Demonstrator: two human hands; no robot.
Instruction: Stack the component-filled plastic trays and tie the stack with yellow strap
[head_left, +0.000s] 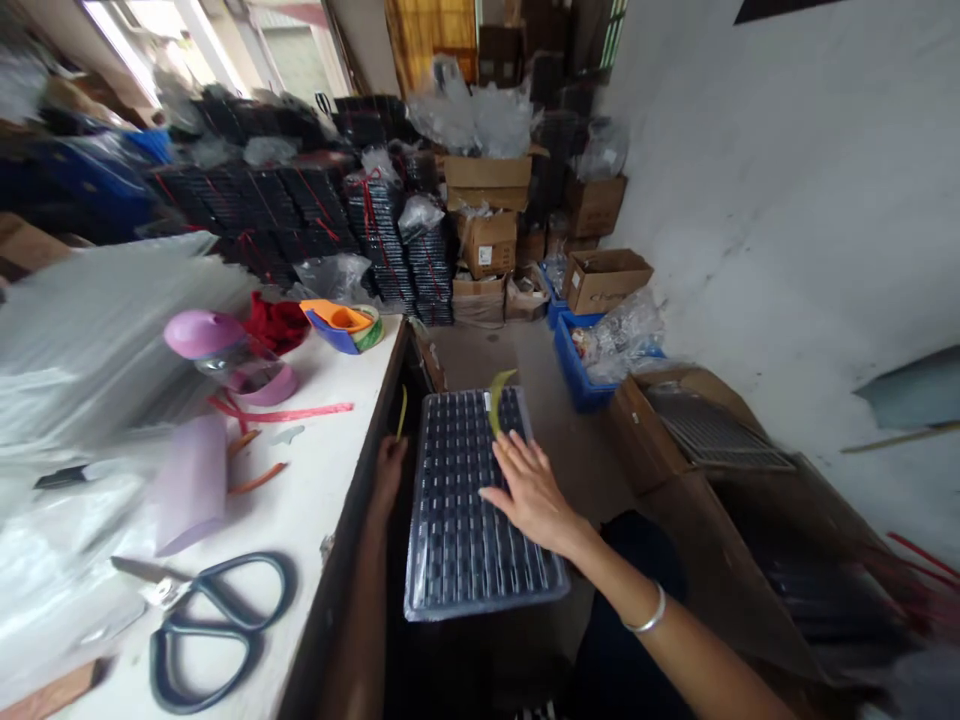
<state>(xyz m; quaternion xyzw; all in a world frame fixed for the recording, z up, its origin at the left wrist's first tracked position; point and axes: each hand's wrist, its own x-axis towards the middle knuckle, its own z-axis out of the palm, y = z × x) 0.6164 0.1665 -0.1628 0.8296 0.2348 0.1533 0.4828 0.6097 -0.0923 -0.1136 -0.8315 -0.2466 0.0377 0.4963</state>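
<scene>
A dark tray with rows of small compartments and a clear rim (484, 604) stands in front of me beside the table. My right hand (531, 495) lies over its upper right part, fingers stretched and thumb apart. By those fingertips a yellow strap (498, 398) curves up over the tray's far edge; whether the fingers press on it I cannot tell. Between table and tray, in shadow, my left hand (390, 468) is closed around the lower end of another yellow strap piece (403, 411) that sticks up. Whether both pieces join beneath the tray is hidden.
On the white table (330, 440) at left lie large scissors (217, 610), a tape dispenser (341, 325), red ribbon (300, 412) and plastic sheets (97, 330). Cardboard boxes (645, 430) and a blue crate (577, 365) line the right. Tied tray stacks (386, 240) stand behind.
</scene>
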